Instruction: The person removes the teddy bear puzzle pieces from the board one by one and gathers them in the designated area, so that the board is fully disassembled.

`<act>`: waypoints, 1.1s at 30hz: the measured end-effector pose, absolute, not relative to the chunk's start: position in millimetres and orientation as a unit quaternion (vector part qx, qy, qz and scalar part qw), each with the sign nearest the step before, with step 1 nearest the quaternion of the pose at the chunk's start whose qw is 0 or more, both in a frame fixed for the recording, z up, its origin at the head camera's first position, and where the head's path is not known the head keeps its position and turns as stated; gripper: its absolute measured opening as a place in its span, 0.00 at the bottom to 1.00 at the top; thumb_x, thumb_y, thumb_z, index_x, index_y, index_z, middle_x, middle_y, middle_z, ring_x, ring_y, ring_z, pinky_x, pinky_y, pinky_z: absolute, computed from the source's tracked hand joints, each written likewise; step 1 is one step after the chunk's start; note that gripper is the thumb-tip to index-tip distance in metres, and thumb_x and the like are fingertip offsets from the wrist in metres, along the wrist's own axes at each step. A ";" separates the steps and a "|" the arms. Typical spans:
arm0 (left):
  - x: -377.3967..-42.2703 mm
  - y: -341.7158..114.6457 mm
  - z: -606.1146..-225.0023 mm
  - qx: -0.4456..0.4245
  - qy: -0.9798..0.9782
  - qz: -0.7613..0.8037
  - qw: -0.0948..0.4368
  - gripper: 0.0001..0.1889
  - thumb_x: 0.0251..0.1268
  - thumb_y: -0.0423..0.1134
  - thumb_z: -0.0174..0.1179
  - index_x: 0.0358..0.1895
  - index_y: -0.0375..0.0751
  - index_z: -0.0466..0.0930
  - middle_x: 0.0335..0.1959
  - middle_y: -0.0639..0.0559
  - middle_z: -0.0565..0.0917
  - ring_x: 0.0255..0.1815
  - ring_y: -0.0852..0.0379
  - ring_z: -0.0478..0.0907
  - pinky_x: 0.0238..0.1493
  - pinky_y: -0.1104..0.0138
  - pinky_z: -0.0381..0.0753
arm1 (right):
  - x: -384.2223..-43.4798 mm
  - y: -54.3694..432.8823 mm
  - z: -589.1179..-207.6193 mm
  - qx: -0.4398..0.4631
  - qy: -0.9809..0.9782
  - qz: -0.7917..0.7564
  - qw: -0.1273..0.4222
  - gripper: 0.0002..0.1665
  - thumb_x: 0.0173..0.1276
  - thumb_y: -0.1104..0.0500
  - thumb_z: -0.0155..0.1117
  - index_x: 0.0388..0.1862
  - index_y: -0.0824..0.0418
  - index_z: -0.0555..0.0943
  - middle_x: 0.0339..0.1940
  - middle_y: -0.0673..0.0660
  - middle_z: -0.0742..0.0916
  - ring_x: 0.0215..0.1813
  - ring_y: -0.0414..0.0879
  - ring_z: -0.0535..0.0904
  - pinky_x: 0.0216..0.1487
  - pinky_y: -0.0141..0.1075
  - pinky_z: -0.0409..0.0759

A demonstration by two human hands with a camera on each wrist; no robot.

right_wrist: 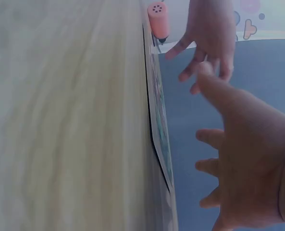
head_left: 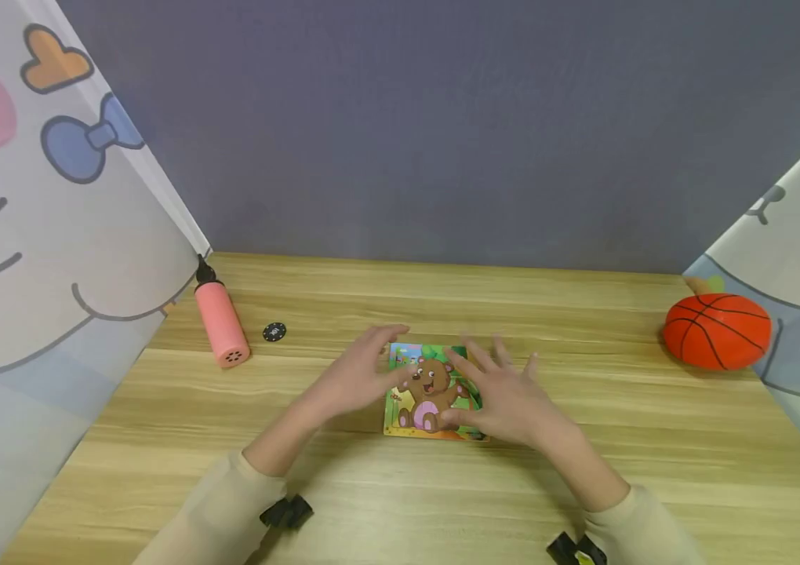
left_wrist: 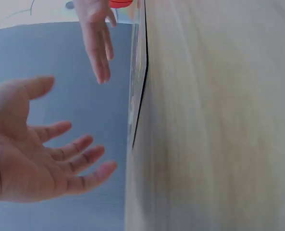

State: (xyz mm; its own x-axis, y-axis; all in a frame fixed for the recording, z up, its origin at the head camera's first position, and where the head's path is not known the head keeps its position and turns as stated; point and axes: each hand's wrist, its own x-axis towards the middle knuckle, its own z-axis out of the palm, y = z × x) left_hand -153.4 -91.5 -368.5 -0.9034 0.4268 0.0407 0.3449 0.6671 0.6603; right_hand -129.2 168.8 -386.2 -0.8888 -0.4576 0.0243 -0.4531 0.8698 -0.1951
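A thin, flat board with a picture of a brown bear, which looks like a children's puzzle, lies on the wooden table. Over its left side is my left hand, fingers spread and relaxed. My right hand is over the board's right edge with its fingers fanned out. Both wrist views show the hands raised off the tabletop, apart from the board; the left hand and the right hand hold nothing. The right fingers and thumb cover part of the picture's right side.
A pink hand pump with a black nozzle lies at the table's left, beside a round black chip. At the far right sits a red toy basketball, somewhat flattened. A grey panel stands along the back, with cartoon-printed cloth at the sides.
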 end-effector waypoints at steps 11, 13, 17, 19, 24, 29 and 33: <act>-173.9 -101.2 -386.3 0.117 0.841 0.505 0.155 0.27 0.72 0.41 0.63 0.71 0.40 0.69 0.52 0.46 0.79 0.49 0.48 0.81 0.46 0.58 0.84 | -136.9 161.0 -393.7 -0.246 0.961 -0.107 0.058 0.53 0.60 0.22 0.60 0.81 0.37 0.60 0.83 0.54 0.58 0.78 0.74 0.48 0.52 0.87 0.48; -176.8 -101.9 -390.0 0.107 0.828 0.526 0.165 0.27 0.71 0.40 0.63 0.70 0.39 0.69 0.52 0.45 0.79 0.45 0.49 0.81 0.44 0.59 0.84 | -137.3 160.2 -393.6 -0.248 0.960 -0.108 0.073 0.53 0.60 0.23 0.61 0.81 0.35 0.59 0.83 0.55 0.58 0.78 0.74 0.48 0.51 0.87 0.48; -182.1 -102.7 -395.1 0.092 0.810 0.550 0.181 0.27 0.70 0.38 0.64 0.69 0.38 0.69 0.51 0.43 0.79 0.43 0.48 0.81 0.45 0.59 0.84 | -137.8 158.3 -392.1 -0.239 0.958 -0.116 0.104 0.53 0.60 0.25 0.64 0.82 0.34 0.56 0.83 0.55 0.57 0.78 0.74 0.46 0.52 0.88 0.46; -184.3 -101.9 -396.0 0.090 0.804 0.558 0.184 0.27 0.69 0.37 0.64 0.69 0.37 0.69 0.50 0.42 0.78 0.44 0.48 0.81 0.45 0.59 0.84 | -138.8 158.0 -392.0 -0.234 0.958 -0.123 0.114 0.54 0.60 0.26 0.64 0.82 0.34 0.56 0.83 0.55 0.56 0.78 0.74 0.45 0.52 0.88 0.46; -188.6 -99.2 -398.8 0.087 0.800 0.564 0.185 0.25 0.67 0.32 0.64 0.66 0.33 0.72 0.46 0.42 0.78 0.44 0.49 0.79 0.44 0.61 0.84 | -140.8 157.9 -392.6 -0.223 0.956 -0.141 0.127 0.54 0.60 0.28 0.67 0.82 0.36 0.57 0.84 0.54 0.55 0.78 0.74 0.44 0.50 0.88 0.47; -190.9 -97.8 -401.9 0.074 0.801 0.565 0.184 0.22 0.64 0.29 0.66 0.62 0.31 0.75 0.43 0.43 0.76 0.41 0.51 0.76 0.41 0.64 0.83 | -142.2 157.2 -394.6 -0.221 0.956 -0.143 0.132 0.54 0.60 0.28 0.67 0.82 0.36 0.57 0.84 0.54 0.54 0.78 0.75 0.44 0.49 0.88 0.47; -192.0 -97.5 -403.2 0.067 0.806 0.560 0.182 0.23 0.60 0.28 0.69 0.59 0.31 0.77 0.42 0.44 0.76 0.40 0.51 0.75 0.39 0.65 0.81 | -142.8 156.5 -395.4 -0.222 0.955 -0.142 0.135 0.54 0.60 0.29 0.68 0.82 0.36 0.57 0.84 0.54 0.54 0.78 0.75 0.43 0.49 0.88 0.46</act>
State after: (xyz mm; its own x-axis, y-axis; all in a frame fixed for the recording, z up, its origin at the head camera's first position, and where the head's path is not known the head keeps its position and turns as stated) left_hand -192.0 -97.5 -403.2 -0.9250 0.3110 -0.2184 -0.0962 0.3645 0.9262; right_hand -142.8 156.5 -395.4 -0.8651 -0.4624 -0.1942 -0.3860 0.8611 -0.3310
